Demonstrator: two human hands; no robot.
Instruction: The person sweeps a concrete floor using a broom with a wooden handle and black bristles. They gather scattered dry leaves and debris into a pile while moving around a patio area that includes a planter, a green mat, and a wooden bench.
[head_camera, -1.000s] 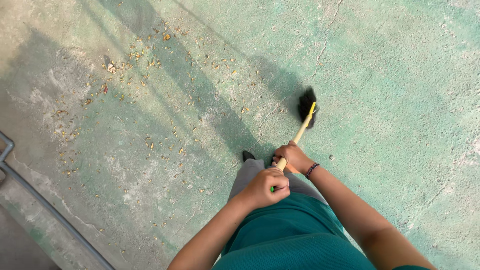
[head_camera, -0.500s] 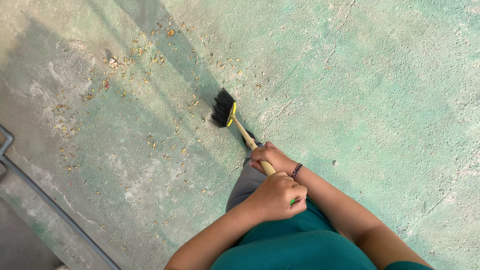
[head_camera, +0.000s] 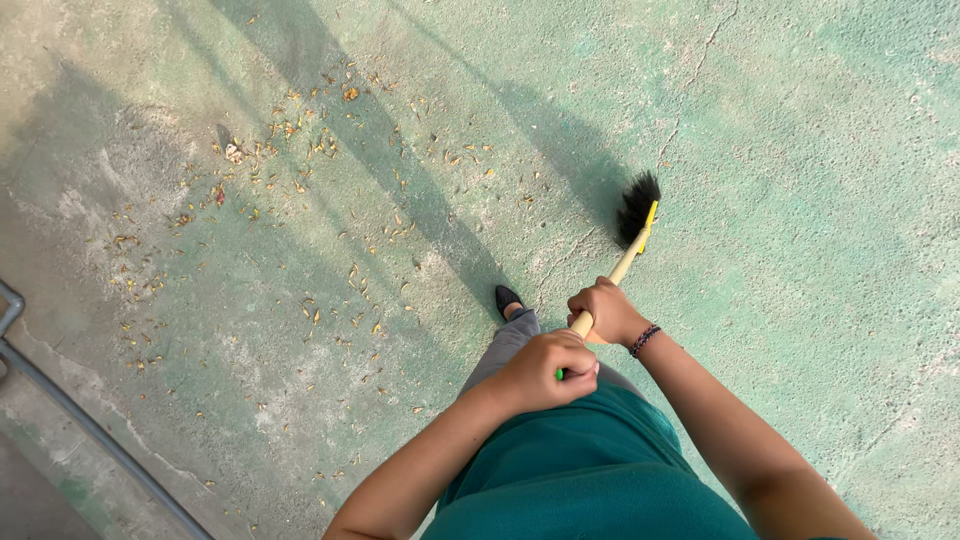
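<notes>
Over the green concrete floor (head_camera: 800, 250) I clasp the broom (head_camera: 636, 215) two-handed for leverage; left hand (head_camera: 545, 370) wraps its top, right hand (head_camera: 607, 312) grips lower; dry leaves (head_camera: 300, 200) lie leftward.

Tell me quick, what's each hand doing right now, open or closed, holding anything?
Left hand: closed around the top end of the broom handle.
Right hand: closed around the same handle, further down toward the black bristles.
</notes>
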